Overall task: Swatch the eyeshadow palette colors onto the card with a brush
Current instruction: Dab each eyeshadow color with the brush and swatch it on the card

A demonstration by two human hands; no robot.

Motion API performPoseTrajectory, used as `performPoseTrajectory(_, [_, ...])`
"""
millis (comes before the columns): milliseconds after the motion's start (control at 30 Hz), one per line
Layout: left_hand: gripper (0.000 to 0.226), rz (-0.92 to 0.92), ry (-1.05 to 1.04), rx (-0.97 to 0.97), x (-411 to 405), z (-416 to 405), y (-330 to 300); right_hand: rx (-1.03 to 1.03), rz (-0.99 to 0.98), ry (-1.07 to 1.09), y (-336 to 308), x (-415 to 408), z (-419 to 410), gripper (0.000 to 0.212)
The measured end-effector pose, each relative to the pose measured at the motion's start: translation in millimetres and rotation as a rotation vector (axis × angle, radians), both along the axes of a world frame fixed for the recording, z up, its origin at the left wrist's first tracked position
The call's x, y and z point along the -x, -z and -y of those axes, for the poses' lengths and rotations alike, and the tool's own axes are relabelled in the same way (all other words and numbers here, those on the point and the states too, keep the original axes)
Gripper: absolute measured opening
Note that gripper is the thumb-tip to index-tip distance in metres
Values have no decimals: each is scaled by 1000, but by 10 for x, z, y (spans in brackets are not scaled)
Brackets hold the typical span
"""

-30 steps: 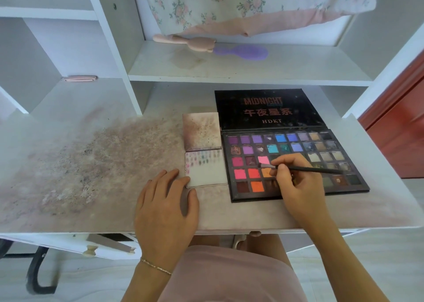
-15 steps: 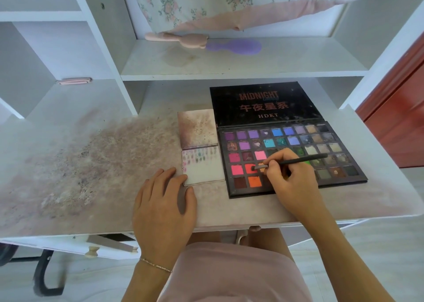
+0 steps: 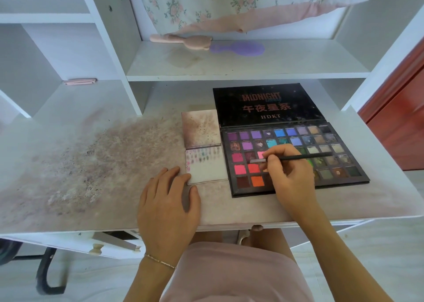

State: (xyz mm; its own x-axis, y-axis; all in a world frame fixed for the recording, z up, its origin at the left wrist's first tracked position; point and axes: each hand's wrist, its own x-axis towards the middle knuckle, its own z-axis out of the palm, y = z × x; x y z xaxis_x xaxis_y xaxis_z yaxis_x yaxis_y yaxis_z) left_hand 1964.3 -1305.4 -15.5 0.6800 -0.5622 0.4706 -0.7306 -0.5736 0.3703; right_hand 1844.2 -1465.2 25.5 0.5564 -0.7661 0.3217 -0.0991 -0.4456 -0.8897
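Note:
An open black eyeshadow palette [image 3: 344,180] with several coloured pans lies on the desk, its lid [image 3: 263,105] flat behind it. Left of it lies a white card [image 3: 207,172] with small colour swatches along its top. My right hand [image 3: 290,177] pinches a thin black brush [image 3: 302,157] over the palette, its tip above the pans beside the red one. My left hand [image 3: 168,206] rests flat on the desk, fingertips touching the card's lower left corner.
A stained square card [image 3: 200,128] lies behind the white one. The desk top [image 3: 87,164] is smeared with powder on the left. A pink brush [image 3: 183,40] and a purple brush [image 3: 237,48] lie on the shelf above. A red door [image 3: 399,122] stands at right.
The brush tip moved from the light pink pan down to the red pan, then lifted a little and levelled out. My left hand stayed by the card.

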Motion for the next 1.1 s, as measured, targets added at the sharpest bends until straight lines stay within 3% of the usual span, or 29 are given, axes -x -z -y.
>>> performPoseTrajectory(233, [36, -17, 2, -11, 7, 1, -35, -52, -72, -215, -10, -499, -278, 25])
performPoseTrajectory(1100, [39, -36, 13, -49, -2, -7, -38, -85, -202, -265, 30, -614, -290, 10])
